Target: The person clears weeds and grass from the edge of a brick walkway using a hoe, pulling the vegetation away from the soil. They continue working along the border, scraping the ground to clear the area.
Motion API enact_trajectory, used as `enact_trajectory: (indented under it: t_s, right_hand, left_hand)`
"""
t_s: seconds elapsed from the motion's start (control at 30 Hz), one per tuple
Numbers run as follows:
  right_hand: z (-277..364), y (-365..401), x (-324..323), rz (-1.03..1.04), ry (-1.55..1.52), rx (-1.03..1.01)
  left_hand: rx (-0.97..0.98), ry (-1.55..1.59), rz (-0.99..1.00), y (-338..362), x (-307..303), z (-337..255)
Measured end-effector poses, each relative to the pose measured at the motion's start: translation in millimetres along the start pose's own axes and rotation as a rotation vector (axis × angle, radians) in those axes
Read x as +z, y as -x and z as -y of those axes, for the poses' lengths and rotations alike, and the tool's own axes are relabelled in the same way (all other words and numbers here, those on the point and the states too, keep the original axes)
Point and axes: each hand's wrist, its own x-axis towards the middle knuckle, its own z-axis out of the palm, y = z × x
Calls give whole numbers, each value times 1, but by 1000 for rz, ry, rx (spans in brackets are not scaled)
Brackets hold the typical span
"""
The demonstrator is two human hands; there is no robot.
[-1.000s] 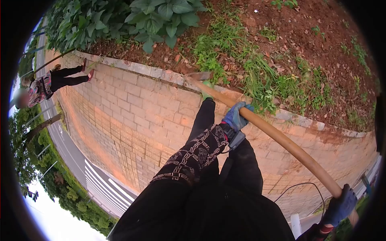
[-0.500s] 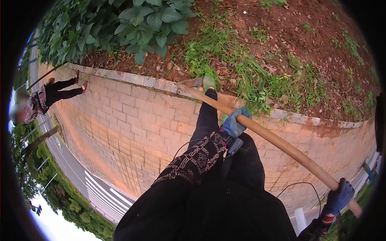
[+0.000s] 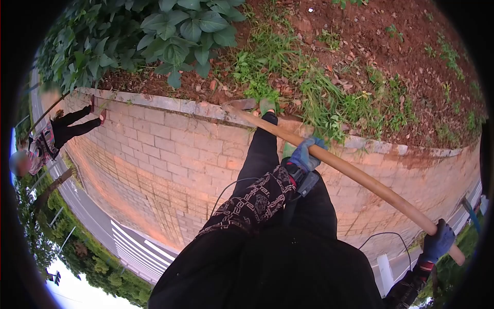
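Note:
A long wooden handle (image 3: 370,188) runs diagonally from the kerb down to the lower right. Around its middle, my left hand (image 3: 306,153), in a blue glove, is wrapped. Close to the handle's rear end, my right hand (image 3: 438,241), also gloved in blue, is closed on it. The handle's far end reaches the kerb beside my green shoe (image 3: 267,106); what tool head it carries cannot be made out clearly.
Grass and weeds (image 3: 329,103) grow on red soil behind the stone kerb (image 3: 180,105). A leafy bush (image 3: 175,31) overhangs the kerb. Brick paving (image 3: 190,149) lies below. At the left, another person (image 3: 49,140) stands with a long pole. A road with white stripes lies beyond.
The handle's rear end and my right hand have risen slightly. My left hand has shifted a little to the right and down. The other person appears slightly farther left.

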Motion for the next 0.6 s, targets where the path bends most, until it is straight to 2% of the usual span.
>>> enact_trajectory:
  t_s: [0.1, 0.17, 0.2, 0.23, 0.3, 0.33, 0.37, 0.4, 0.47, 0.5, 0.6]
  right_hand:
    - [3, 7, 11, -7, -40, 1]
    - [10, 11, 14, 63, -103, 51]
    - [12, 15, 33, 103, -119, 64]
    - [32, 15, 43, 37, -150, 33]
    - [83, 9, 72, 116, -288, 31]
    - [115, 7, 82, 133, -321, -9]
    - [148, 2, 87, 181, -409, -64]
    - [181, -3, 87, 126, -517, -140]
    - [235, -11, 78, 167, -636, -256]
    - [251, -12, 76, 202, -694, -312]
    - [253, 1, 94, 255, -795, -365]
  left_hand:
    - [-25, 0, -76, -1, -3, -4]
    - [-37, 1, -97, 0, -8, -10]
    - [-28, -2, -19, 4, -17, -20]
    - [-15, -5, 59, 12, -24, -33]
    - [134, -97, -142, 51, -11, -80]
    - [276, -201, -32, 53, -36, -115]
    - [275, -206, -93, 77, -29, -150]
    - [407, -228, -169, 97, -27, -180]
    - [448, -297, 213, 123, -61, -258]
    - [592, -325, 60, 150, -48, -268]
    - [744, -327, -17, 204, -41, -288]
